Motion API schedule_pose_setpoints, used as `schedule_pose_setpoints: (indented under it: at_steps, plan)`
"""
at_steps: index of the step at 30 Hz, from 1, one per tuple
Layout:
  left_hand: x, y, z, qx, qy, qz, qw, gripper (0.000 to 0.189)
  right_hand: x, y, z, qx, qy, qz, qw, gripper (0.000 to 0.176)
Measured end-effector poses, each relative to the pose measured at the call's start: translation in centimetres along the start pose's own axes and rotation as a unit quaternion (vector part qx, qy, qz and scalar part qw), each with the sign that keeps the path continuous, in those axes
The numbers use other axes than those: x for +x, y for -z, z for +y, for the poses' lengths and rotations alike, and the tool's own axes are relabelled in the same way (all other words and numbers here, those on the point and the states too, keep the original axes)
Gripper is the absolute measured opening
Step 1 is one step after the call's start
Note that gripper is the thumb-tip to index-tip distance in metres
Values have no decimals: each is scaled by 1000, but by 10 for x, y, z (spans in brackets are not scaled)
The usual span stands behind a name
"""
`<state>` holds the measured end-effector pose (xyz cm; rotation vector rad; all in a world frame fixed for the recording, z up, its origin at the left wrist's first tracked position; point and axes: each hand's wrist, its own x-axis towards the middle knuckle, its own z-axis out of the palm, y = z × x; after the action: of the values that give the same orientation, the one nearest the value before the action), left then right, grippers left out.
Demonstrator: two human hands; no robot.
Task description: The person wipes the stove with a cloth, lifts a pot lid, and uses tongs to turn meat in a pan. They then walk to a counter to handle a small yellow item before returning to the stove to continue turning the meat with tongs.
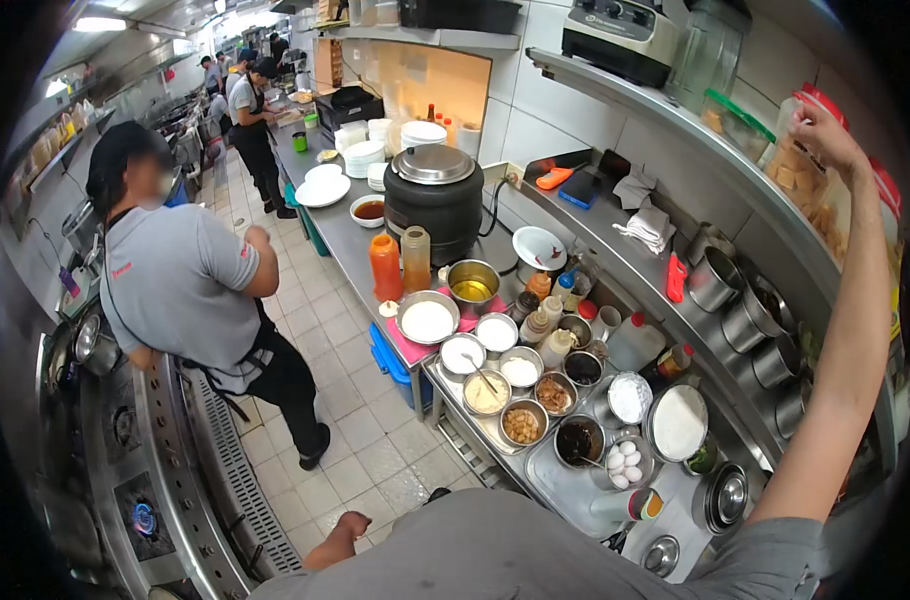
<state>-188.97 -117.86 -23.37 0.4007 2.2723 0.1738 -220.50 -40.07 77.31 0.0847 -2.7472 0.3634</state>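
Observation:
My right hand (pixel 823 132) is raised to the upper steel shelf (pixel 675 120) and grips the top of a clear container with a red lid (pixel 797 165) that holds tan pieces. My right arm stretches up across the lower shelf of steel pots (pixel 720 280). My left hand (pixel 351 524) hangs low beside my body over the tiled floor, its fingers curled with nothing in them. Below my right arm, the steel counter (pixel 565 480) carries several small bowls of sauces and powders and a bowl of eggs (pixel 623 466).
A co-worker in a grey shirt and black apron (pixel 190 290) stands at the stove line on the left, where a burner flame (pixel 143 518) is lit. A black soup kettle (pixel 434 195), squeeze bottles (pixel 386 266) and stacked white plates (pixel 422 134) sit further along. More people work down the aisle.

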Motion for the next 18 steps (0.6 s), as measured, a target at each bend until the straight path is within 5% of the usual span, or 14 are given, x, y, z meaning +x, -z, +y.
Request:
schedule_pose_setpoints:
  at_steps: [3, 5, 6, 7, 8, 10, 11, 12, 14, 16, 18]
  plan:
    - [-37, -2, -12, -112, 74, -52, 990, 43, -23, -6, -37, 49, -102, 29, 993, 20]
    - [-56, 15, -13, -326, 246, -81, 909, 42, -14, 1, -20, 56, -100, 29, 993, 21]
    - [-57, 20, -22, -329, 248, -84, 907, 42, -8, 4, -7, 63, -99, 31, 993, 23]
    - [-42, 12, -52, -125, 117, -53, 984, 41, -4, 6, 0, 64, -97, 27, 993, 23]
    - [-37, 4, -66, 86, -22, -19, 996, 40, 0, 8, 7, 72, -76, 105, 989, 26]
    - [-23, 27, -53, 35, 105, 49, 993, 38, 18, 30, 54, 52, -46, 276, 959, 34]
    - [-21, 43, -40, -196, 156, 162, 954, 37, 10, 28, 44, 51, -48, 276, 959, 34]
    - [-21, 59, -25, -414, 196, 263, 849, 36, -8, 17, 17, 147, 18, 380, 913, 36]
    - [-23, 129, 25, -452, 86, 296, 837, 33, -61, -25, -59, 247, 110, 479, 835, 37]
    - [-43, 215, 94, -483, -42, 291, 825, 33, -144, -95, -112, 107, 108, 428, 891, 39]
    - [-51, 280, 159, -555, -176, 252, 773, 37, -227, -208, -171, 145, 112, 260, 948, 28]
